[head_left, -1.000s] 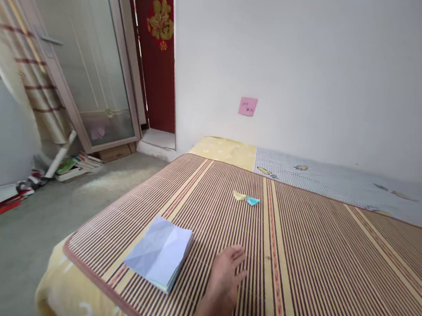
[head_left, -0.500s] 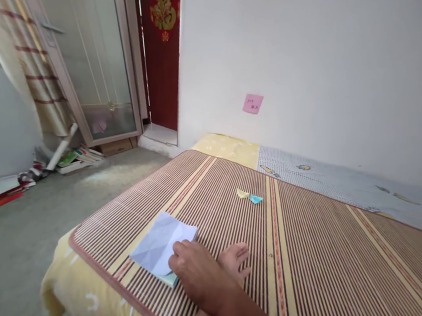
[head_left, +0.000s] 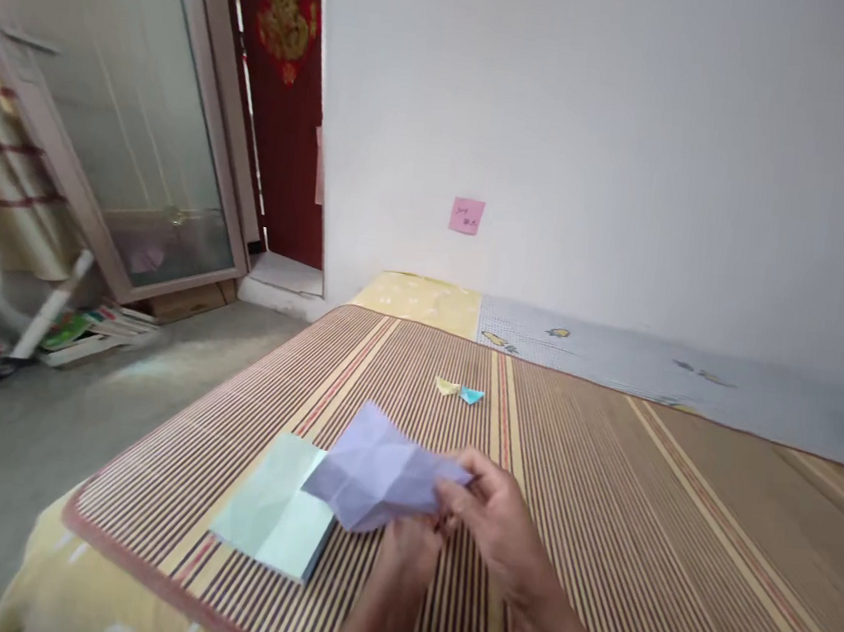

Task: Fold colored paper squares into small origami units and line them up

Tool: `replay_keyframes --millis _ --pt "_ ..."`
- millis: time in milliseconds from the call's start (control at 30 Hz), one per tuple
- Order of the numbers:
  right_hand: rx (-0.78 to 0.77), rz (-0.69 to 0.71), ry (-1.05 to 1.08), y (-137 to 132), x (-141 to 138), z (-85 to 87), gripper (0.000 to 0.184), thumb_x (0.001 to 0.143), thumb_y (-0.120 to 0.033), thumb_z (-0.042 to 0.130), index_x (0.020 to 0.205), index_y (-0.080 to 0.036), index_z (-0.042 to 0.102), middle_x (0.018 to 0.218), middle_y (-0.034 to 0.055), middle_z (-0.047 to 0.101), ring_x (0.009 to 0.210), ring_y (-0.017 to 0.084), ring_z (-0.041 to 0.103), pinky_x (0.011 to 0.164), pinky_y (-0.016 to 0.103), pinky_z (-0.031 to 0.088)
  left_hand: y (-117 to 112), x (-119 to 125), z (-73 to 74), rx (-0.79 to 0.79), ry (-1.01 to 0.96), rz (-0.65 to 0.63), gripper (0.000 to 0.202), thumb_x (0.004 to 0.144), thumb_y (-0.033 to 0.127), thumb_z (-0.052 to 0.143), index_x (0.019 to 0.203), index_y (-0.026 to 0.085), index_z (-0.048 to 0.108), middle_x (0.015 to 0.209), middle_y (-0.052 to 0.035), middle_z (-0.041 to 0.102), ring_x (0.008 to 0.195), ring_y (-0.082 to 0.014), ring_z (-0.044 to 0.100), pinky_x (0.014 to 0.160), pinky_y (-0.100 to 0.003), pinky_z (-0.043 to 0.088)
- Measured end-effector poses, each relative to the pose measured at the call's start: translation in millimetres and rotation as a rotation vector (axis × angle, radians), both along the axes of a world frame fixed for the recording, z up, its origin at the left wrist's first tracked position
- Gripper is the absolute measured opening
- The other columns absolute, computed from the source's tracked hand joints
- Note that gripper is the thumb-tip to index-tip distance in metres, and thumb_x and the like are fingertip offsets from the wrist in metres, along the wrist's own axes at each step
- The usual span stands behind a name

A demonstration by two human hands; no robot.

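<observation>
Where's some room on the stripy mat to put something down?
The biggest bare part of the striped mat is right of the right hand, up to the blue patterned cloth. A smaller patch lies between the pale green paper stack and the mat's left edge. It's crowded where the left hand, purple sheet and stack bunch together.

From here I see a bed (head_left: pixel 74 576) spread with a striped mat (head_left: pixel 598 506). A stack (head_left: pixel 270 511) of paper, pale green on top, lies on it; beyond and right of the stack sit yellow (head_left: pixel 447 387) and blue folded papers (head_left: pixel 472 396).
</observation>
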State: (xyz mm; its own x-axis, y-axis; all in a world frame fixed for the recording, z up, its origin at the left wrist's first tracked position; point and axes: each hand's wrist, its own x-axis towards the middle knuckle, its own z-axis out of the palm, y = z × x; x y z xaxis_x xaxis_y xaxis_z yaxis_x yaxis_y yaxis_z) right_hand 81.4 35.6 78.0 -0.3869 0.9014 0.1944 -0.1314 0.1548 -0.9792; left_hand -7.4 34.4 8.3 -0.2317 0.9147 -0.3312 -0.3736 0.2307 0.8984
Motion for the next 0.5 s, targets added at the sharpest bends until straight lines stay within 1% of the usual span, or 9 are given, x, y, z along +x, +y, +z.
replay_keyframes --millis 67,133,167,233,267,333,400,433,500 --pt "-0.085 -0.203 0.164 -1 33 -5.7 0.024 0.085 -0.04 0.077 0.081 -0.02 0.062 0.076 -0.001 0.066 0.073 0.017 0.062 0.071 0.027 0.049 1 0 6.2 0.076 -0.165 -0.057 0.037 0.095 0.051 0.052 0.115 0.026 0.07 0.123 -0.0117 0.073 0.12 -0.0322 0.065 0.098 -0.048 0.053" --pt "-0.155 -0.36 0.281 -3 61 -14.9 0.031 0.078 -0.041 0.083 0.083 -0.02 0.061 0.077 -0.0002 0.068 0.074 0.017 0.064 0.072 0.028 0.051 1 1 11.3 0.121 -0.295 -0.136 0.045 0.095 0.056 0.048 0.114 0.022 0.071 0.122 -0.0146 0.074 0.119 -0.0331 0.066 0.098 -0.05 0.053" --pt "-0.181 -0.417 0.32 -6 71 -19.8 0.033 0.076 -0.041 0.085 0.084 -0.021 0.06 0.078 0.0002 0.069 0.074 0.018 0.065 0.072 0.029 0.052 1 2 13.3 0.148 -0.38 -0.189 0.049 0.094 0.059 0.048 0.114 0.02 0.071 0.121 -0.0153 0.075 0.119 -0.0329 0.066 0.099 -0.05 0.052" --pt "-0.208 -0.489 0.355 -10 85 -28.7 0.036 0.074 -0.042 0.087 0.085 -0.021 0.059 0.08 0.001 0.071 0.073 0.019 0.066 0.071 0.031 0.053 1 4 15.7 0.2 -0.674 -0.299 0.055 0.092 0.064 0.052 0.11 0.016 0.073 0.117 -0.0179 0.076 0.12 -0.0337 0.065 0.1 -0.048 0.051" --pt "-0.21 -0.51 0.357 -11 89 -32.4 0.037 0.073 -0.042 0.087 0.085 -0.021 0.059 0.081 0.0014 0.072 0.073 0.019 0.067 0.072 0.031 0.054 0 4 15.9 0.213 -0.714 -0.299 0.058 0.09 0.066 0.054 0.108 0.015 0.074 0.115 -0.0174 0.076 0.117 -0.033 0.067 0.097 -0.046 0.053" --pt "-0.206 -0.527 0.346 -13 94 -38.2 0.037 0.073 -0.042 0.087 0.084 -0.021 0.059 0.081 0.0014 0.072 0.073 0.019 0.067 0.073 0.031 0.054 0 4 14.0 0.263 -0.606 -0.234 0.047 0.087 0.058 0.066 0.108 0.017 0.074 0.111 -0.0132 0.077 0.106 -0.0282 0.07 0.086 -0.037 0.056" --pt "-0.208 -0.524 0.336 -12 97 -41.5 0.037 0.072 -0.042 0.088 0.081 -0.02 0.06 0.077 0.0008 0.071 0.071 0.018 0.065 0.071 0.03 0.053 1 2 9.9 0.293 -0.401 -0.162 0.033 0.081 0.042 0.08 0.101 0.018 0.076 0.095 -0.0077 0.079 0.083 -0.0208 0.071 0.068 -0.028 0.053" --pt "-0.208 -0.514 0.325 -11 98 -42.0 0.036 0.072 -0.042 0.088 0.08 -0.02 0.06 0.075 0.0006 0.07 0.07 0.018 0.065 0.068 0.029 0.053 2 1 7.6 0.299 -0.322 -0.139 0.028 0.078 0.036 0.083 0.097 0.017 0.076 0.084 -0.0048 0.077 0.071 -0.0172 0.068 0.06 -0.025 0.05" --pt "-0.194 -0.486 0.254 -9 101 -40.2 0.036 0.072 -0.043 0.088 0.083 -0.019 0.063 0.075 0.0013 0.07 0.068 0.018 0.064 0.065 0.028 0.051 3 -2 4.2 0.307 -0.237 -0.115 0.024 0.076 0.032 0.085 0.091 0.014 0.077 0.065 0.0005 0.069 0.054 -0.012 0.057 0.051 -0.022 0.041"
